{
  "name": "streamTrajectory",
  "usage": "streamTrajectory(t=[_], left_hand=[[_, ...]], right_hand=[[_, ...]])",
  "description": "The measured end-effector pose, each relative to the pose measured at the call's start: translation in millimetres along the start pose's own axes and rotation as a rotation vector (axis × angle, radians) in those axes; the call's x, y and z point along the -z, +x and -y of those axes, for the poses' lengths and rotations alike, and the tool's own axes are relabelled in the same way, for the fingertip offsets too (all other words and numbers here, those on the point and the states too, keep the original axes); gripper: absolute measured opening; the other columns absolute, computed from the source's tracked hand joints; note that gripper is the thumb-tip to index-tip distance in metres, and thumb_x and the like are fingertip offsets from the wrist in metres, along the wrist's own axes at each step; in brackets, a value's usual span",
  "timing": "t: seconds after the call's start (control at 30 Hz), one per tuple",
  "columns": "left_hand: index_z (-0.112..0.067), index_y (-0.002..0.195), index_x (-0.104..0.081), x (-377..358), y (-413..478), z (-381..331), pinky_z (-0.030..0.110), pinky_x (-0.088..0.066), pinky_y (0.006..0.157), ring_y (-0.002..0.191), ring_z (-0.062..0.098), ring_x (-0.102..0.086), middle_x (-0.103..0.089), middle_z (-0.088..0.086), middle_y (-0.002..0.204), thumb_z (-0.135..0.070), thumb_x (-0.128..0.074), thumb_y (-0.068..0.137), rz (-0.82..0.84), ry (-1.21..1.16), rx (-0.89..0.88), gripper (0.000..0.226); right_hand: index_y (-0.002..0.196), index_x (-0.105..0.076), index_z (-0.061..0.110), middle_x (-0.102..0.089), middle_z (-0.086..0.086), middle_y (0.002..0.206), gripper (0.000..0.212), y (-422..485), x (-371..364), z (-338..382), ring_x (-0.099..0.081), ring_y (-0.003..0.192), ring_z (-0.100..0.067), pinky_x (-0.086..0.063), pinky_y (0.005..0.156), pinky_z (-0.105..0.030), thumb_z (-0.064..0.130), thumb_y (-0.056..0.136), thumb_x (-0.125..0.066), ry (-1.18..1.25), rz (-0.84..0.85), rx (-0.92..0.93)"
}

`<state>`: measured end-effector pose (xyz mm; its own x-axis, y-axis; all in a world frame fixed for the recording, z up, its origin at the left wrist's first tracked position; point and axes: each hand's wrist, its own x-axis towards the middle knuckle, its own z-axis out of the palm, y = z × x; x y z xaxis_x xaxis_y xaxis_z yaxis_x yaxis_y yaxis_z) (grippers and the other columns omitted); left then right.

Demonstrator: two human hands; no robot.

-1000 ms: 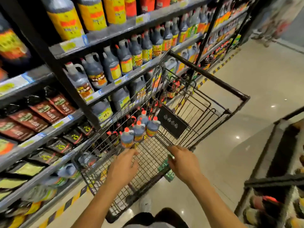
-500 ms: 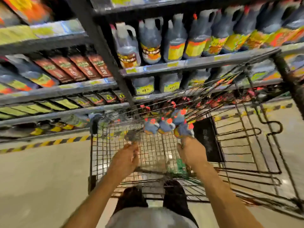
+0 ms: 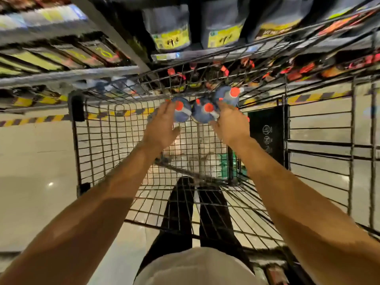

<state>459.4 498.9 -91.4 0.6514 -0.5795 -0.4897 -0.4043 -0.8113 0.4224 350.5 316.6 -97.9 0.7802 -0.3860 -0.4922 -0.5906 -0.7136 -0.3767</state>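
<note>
Both hands have advanced along the basket since the earlier frame and now flank the load, while the view has tipped further downward.

1. Load position. The small blue-grey plastic bottles with red caps (image 3: 203, 112) stand upright, touching one another, at the far end of the grey wire-mesh shopping cart (image 3: 98, 140), against its front wall. Packing them tight in that way probably keeps them from toppling when the cart rolls.

2. Left hand (image 3: 162, 126). Its fingers are straight and spread, laid against the outer side of the leftmost bottle. It does not wrap round the bottle. The flat contact suits pressing the group together.

3. Right hand (image 3: 231, 124). It covers the right side of the group, back of the hand upward. Blur hides its fingers, so whether it grips a bottle cannot be told.

4. Judgement. Bracketing the group from both sides suggests gathering or steadying it before a lift.

5. Surroundings. Dark metal store shelves (image 3: 67, 75) carry large grey jugs with yellow labels (image 3: 171, 27) just beyond the cart. A black rectangular placard (image 3: 267, 132) hangs on the inner partition.
</note>
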Motion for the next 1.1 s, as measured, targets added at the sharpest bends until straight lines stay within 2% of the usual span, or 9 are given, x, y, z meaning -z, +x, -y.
streamTrajectory(t=[0.07,0.17,0.3,0.5,0.63,0.77,0.87,1.0,1.1], left_hand=[[-0.013,0.147,-0.037,-6,21,7,0.048,-0.035,0.111,0.138,0.034,-0.037,-0.04,0.011,0.149,-0.015,-0.071,0.085,-0.018,0.051,-0.02,0.07],[-0.01,0.134,-0.053,-9,44,17,0.043,-0.04,0.104,0.125,0.033,-0.05,-0.055,0.012,0.135,-0.02,-0.071,0.086,-0.044,0.099,-0.053,0.053],[-0.007,0.115,-0.066,-9,58,27,0.046,-0.047,0.092,0.107,0.035,-0.058,-0.065,0.014,0.114,-0.014,-0.078,0.081,-0.064,-0.087,-0.096,0.037],[-0.008,0.111,-0.066,-9,57,29,0.042,-0.043,0.088,0.106,0.033,-0.056,-0.065,0.013,0.111,-0.021,-0.077,0.083,-0.124,-0.019,-0.138,0.032],[-0.011,0.103,-0.064,-2,39,32,0.033,-0.04,0.07,0.095,0.029,-0.059,-0.065,0.007,0.101,-0.027,-0.074,0.084,-0.215,-0.108,-0.049,0.026],[-0.01,0.099,-0.067,24,9,30,0.042,-0.05,0.076,0.089,0.03,-0.061,-0.067,0.007,0.096,-0.027,-0.077,0.083,-0.216,-0.305,-0.049,0.025],[-0.012,0.094,-0.068,53,-17,21,0.042,-0.05,0.077,0.085,0.027,-0.061,-0.065,0.002,0.09,-0.027,-0.08,0.081,-0.256,-0.321,-0.054,0.023],[-0.018,0.089,-0.067,100,-62,7,0.035,-0.052,0.072,0.076,0.017,-0.059,-0.063,-0.005,0.083,-0.027,-0.084,0.075,-0.345,-0.405,-0.058,0.024],[-0.022,0.089,-0.068,132,-94,-1,0.031,-0.049,0.067,0.072,0.01,-0.058,-0.065,-0.006,0.082,-0.038,-0.084,0.073,-0.404,-0.415,-0.03,0.028]], right_hand=[[0.139,-0.045,0.011,-0.058,-0.016,0.13,0.048,15,-7,1,-0.061,0.112,-0.039,-0.05,0.074,-0.043,0.029,0.097,-0.061,-0.009,-0.007,0.002],[0.133,-0.047,0.006,-0.058,-0.02,0.127,0.045,32,-20,4,-0.062,0.108,-0.042,-0.05,0.073,-0.045,0.024,0.095,-0.064,-0.025,0.032,-0.009],[0.131,-0.049,0.01,-0.059,-0.016,0.126,0.042,41,-35,9,-0.062,0.109,-0.039,-0.054,0.076,-0.047,0.022,0.095,-0.065,0.03,-0.033,-0.066],[0.123,-0.055,0.011,-0.064,-0.013,0.119,0.034,41,-42,13,-0.064,0.105,-0.038,-0.055,0.076,-0.048,0.027,0.095,-0.065,0.059,-0.11,-0.123],[0.11,-0.061,0.009,-0.067,-0.014,0.108,0.028,24,-38,17,-0.064,0.098,-0.039,-0.053,0.073,-0.048,0.033,0.096,-0.062,0.206,-0.182,-0.117],[0.103,-0.066,0.012,-0.071,-0.011,0.098,0.024,-1,-20,27,-0.066,0.092,-0.034,-0.052,0.068,-0.042,0.033,0.092,-0.068,0.331,-0.264,-0.144],[0.098,-0.07,0.015,-0.073,-0.006,0.089,0.024,-27,5,44,-0.068,0.081,-0.028,-0.054,0.065,-0.042,0.035,0.087,-0.075,0.405,-0.343,-0.159],[0.081,-0.073,0.023,-0.073,0.001,0.073,0.012,-68,49,69,-0.068,0.069,-0.024,-0.056,0.062,-0.044,0.034,0.081,-0.078,0.468,-0.435,-0.046],[0.081,-0.067,0.023,-0.068,0.002,0.065,0.031,-98,84,86,-0.064,0.058,-0.022,-0.054,0.053,-0.045,0.054,0.079,-0.071,0.536,-0.496,0.05]])
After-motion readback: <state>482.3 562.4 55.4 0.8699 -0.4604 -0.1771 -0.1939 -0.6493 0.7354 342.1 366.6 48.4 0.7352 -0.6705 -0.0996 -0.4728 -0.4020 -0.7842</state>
